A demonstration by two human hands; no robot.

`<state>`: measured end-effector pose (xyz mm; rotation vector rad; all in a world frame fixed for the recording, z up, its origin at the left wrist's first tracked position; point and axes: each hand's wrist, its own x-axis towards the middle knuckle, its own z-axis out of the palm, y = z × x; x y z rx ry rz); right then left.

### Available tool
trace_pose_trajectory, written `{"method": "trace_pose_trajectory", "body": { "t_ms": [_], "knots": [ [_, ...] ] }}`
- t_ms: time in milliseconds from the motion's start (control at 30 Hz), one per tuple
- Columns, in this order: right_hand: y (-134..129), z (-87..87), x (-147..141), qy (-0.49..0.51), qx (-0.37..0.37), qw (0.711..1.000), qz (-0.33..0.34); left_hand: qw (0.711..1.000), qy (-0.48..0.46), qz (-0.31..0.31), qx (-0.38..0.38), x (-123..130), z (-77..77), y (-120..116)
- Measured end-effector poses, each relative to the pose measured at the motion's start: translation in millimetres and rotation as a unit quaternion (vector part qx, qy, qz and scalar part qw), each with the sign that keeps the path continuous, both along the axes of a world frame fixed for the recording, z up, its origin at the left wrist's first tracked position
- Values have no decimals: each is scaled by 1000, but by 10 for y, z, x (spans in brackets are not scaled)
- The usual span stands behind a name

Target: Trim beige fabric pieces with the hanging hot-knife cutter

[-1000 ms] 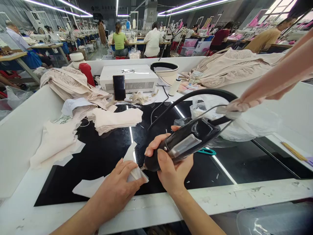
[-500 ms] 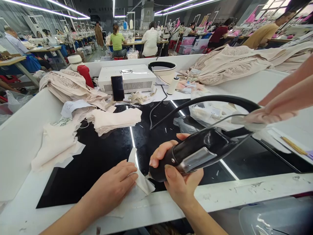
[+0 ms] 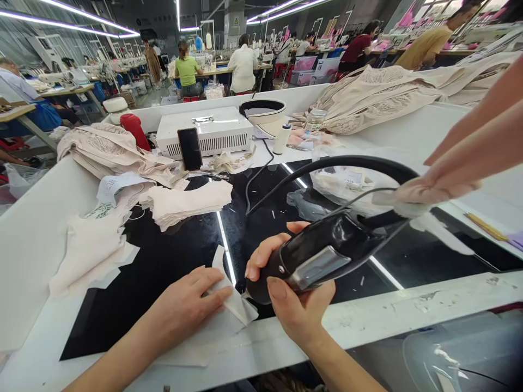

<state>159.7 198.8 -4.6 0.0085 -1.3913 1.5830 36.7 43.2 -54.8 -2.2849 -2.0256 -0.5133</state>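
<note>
My left hand [image 3: 186, 305] lies with fingers extended on a pale cloth piece [image 3: 241, 306], pressing it against the work surface. Under that hand and toward the front edge, another thin white sheet [image 3: 188, 351] shows. My right hand [image 3: 292, 299] is wrapped round a thick black corded hand tool [image 3: 314, 258] with a metal lever on its side. The tool's narrow tip meets the edge of the cloth piece or sits just beside it; I cannot tell which. Its black cable [image 3: 351, 161] arches up behind. Pinkish bands [image 3: 469, 152] from the upper right meet the cable at a pale wrap.
A stack of cut cloth [image 3: 188, 204] and looser pieces [image 3: 87, 250] lie left on the black panel [image 3: 163, 261]. Behind stand a white vented box [image 3: 224, 130], a phone [image 3: 190, 149], a red bottle [image 3: 134, 132] and a visor [image 3: 265, 121]. Beige garments [image 3: 379, 98] are heaped right.
The view has shifted slightly. My left hand's fingers have moved a little apart on the cloth, while the tool stays in my right hand at the cloth's edge.
</note>
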Motion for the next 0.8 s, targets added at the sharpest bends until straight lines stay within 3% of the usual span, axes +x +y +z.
{"method": "trace_pose_trajectory", "body": {
  "t_ms": [167,800],
  "knots": [
    [-3,10,0,-3,2,1000,-4,999,27,-15,-18,42,59,5],
    [-14,-6,17,-15,-17,1000,1,997,57,16,-42,152,-18,-30]
  ]
}}
